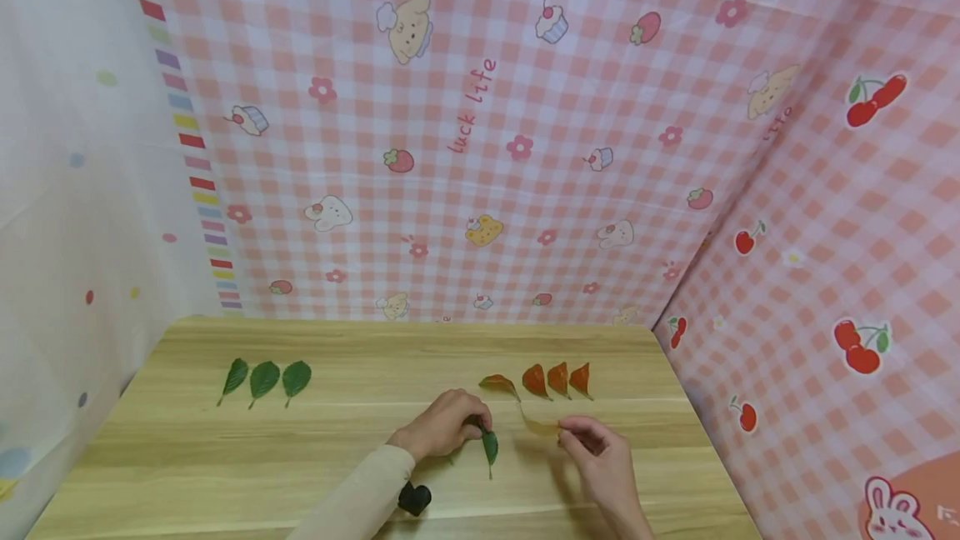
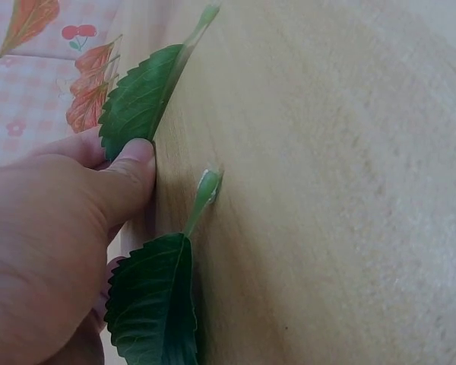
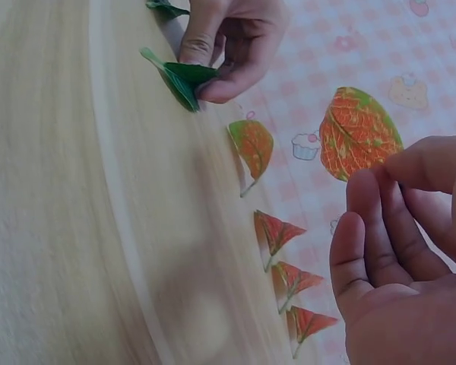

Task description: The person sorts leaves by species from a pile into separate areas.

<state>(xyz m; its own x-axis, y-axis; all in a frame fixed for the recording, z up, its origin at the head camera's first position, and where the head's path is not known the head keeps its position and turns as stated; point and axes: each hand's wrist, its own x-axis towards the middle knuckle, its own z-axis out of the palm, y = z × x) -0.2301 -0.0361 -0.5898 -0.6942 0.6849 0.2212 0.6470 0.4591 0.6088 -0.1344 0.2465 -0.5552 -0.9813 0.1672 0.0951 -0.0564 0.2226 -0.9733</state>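
Colour-sorting seems in hand: the left hand (image 1: 446,425) pinches a serrated green leaf (image 1: 490,446) at the wooden table (image 1: 360,357), the right hand (image 1: 600,461) an orange-mottled oval leaf (image 3: 357,137) aloft. Next likely calls for lowering the latter near the curled red leaves (image 1: 558,379).

You can read, on the checked cloth (image 1: 450,190), "luck life" (image 1: 472,107) behind the bench (image 1: 225,457) and "life" (image 1: 777,123) above the bench's right end.

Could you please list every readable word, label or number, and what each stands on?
"luck life", on the back cloth.
Too blurred, small or cut off to read surely: marks at that cloth's right fold and bottom edge, and beside the printed rabbit.
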